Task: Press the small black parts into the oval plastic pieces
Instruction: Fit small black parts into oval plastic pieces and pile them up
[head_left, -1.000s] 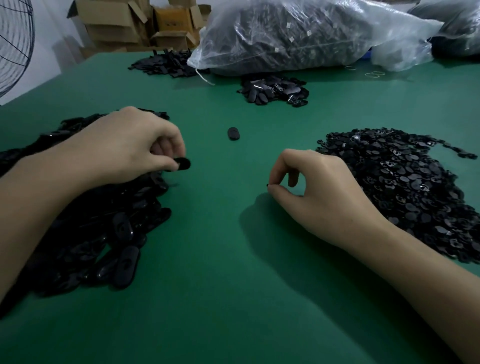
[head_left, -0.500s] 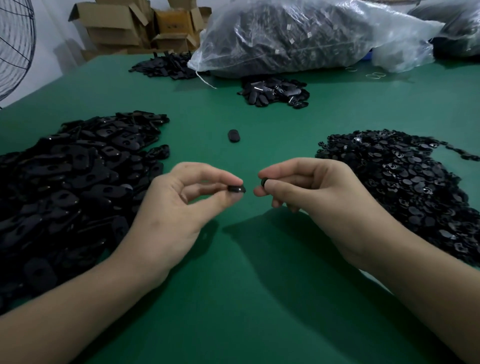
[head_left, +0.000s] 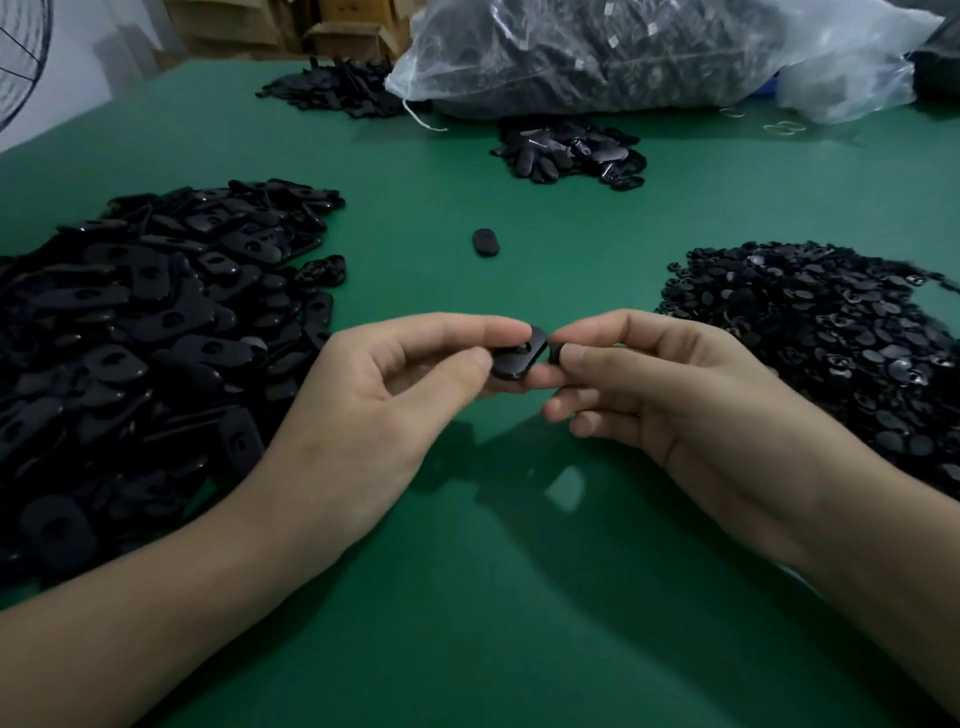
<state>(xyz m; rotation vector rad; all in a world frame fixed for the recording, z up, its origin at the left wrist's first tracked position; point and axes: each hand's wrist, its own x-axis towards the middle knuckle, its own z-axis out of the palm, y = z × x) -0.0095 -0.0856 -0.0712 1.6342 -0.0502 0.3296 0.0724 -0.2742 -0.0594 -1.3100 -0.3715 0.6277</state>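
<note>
oval piece (head_left: 519, 355) between both hands

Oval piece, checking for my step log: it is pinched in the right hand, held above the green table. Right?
No. The head view shows the oval piece pinched in the left hand, held above the green table; the right hand pinches a small black part.

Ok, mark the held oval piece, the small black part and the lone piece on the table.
held oval piece (head_left: 519, 358): head view, its glossy top face.
small black part (head_left: 555, 353): head view, its visible edge.
lone piece (head_left: 486, 242): head view, its centre.
</note>
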